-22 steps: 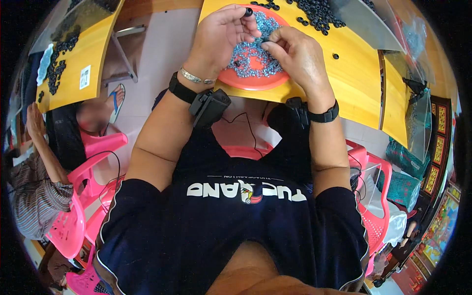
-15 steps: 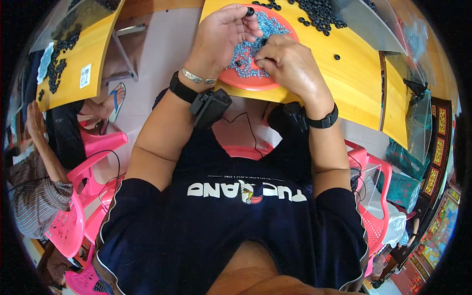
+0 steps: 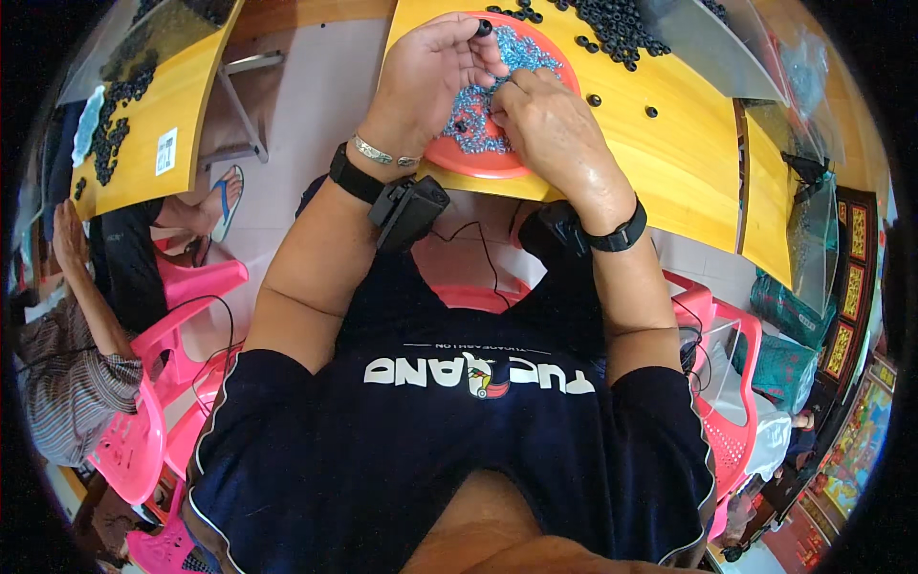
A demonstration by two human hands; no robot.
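A red-orange plate (image 3: 497,165) at the table's near edge holds many small shiny blue-and-silver pieces (image 3: 521,50). My left hand (image 3: 430,77) is over the plate's left side, palm turned up. Its thumb and a finger grip a small round black ring-like piece (image 3: 484,28); the other fingers curl loosely. My right hand (image 3: 550,120) hangs over the plate's right side, back up, fingers bent together in a pinch near the blue pieces. Whatever sits between its fingertips is hidden. One dark piece (image 3: 461,125) lies among the blue ones.
More black ring-like pieces (image 3: 617,29) are heaped on the yellow table (image 3: 688,153) beyond the plate, beside a clear panel (image 3: 703,48). Two loose ones lie right of my right hand. At left, a seated person's arm (image 3: 86,268) rests near another yellow table (image 3: 143,177).
My right hand has shifted slightly left, with its wrist lower, and a loose black piece beside it now shows. My left hand keeps the black piece, nearly still.
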